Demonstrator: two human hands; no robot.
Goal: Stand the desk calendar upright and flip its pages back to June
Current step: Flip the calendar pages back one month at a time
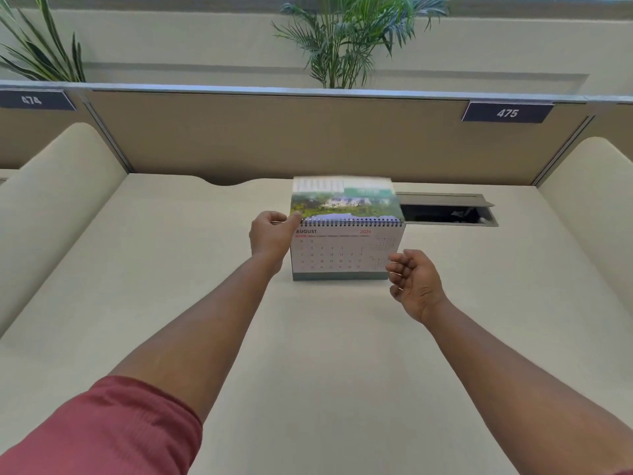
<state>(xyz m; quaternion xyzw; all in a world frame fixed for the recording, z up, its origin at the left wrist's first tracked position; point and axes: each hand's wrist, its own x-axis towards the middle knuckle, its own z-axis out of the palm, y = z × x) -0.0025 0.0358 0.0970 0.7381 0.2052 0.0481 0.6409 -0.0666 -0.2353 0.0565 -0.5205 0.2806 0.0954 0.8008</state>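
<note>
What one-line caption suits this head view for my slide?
Left hand flips a page on the upright desk calendar, showing August; right hand open beside it.

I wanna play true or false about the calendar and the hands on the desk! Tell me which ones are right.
1. The desk calendar is standing upright on the desk. True.
2. The page facing the person says June. False: it says August.
3. The left hand holds a page with a picture on it up by the spiral binding. True.
4. The right hand is gripping the calendar's base. False: it hangs loosely curled beside the calendar's right edge and holds nothing.
5. The sign on the partition above the calendar reads 475. True.
6. The cable hatch behind the calendar is closed. False: its lid is up.
</note>
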